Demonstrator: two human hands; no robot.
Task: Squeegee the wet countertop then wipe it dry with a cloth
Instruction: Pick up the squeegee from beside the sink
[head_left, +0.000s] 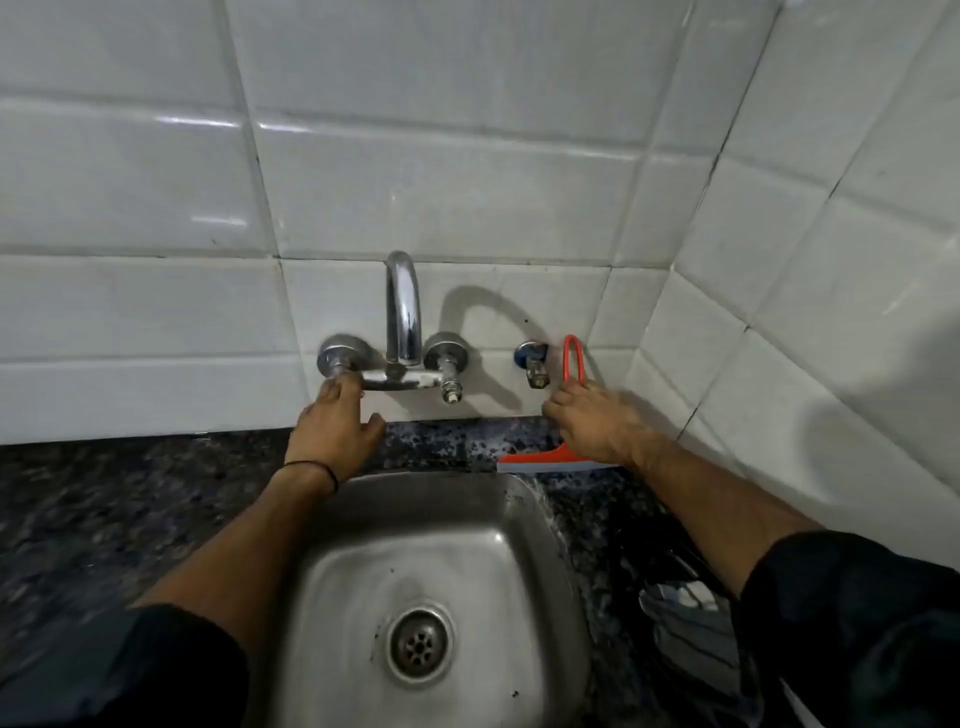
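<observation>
A red squeegee (540, 460) with a loop handle stands on the dark speckled countertop (441, 441) behind the sink, its pale blade down on the stone. My right hand (592, 421) is closed around its handle. My left hand (332, 426) reaches to the left tap knob (340, 356), fingertips touching it, thumb spread over the counter. A grey striped cloth (685, 618) lies on the counter at the right, partly hidden by my right sleeve.
A steel sink (431, 571) with a round drain fills the lower middle. A chrome wall tap (404, 312) with two knobs hangs over it, and a small valve (532, 364) sits to its right. White tiled walls meet in a corner at the right.
</observation>
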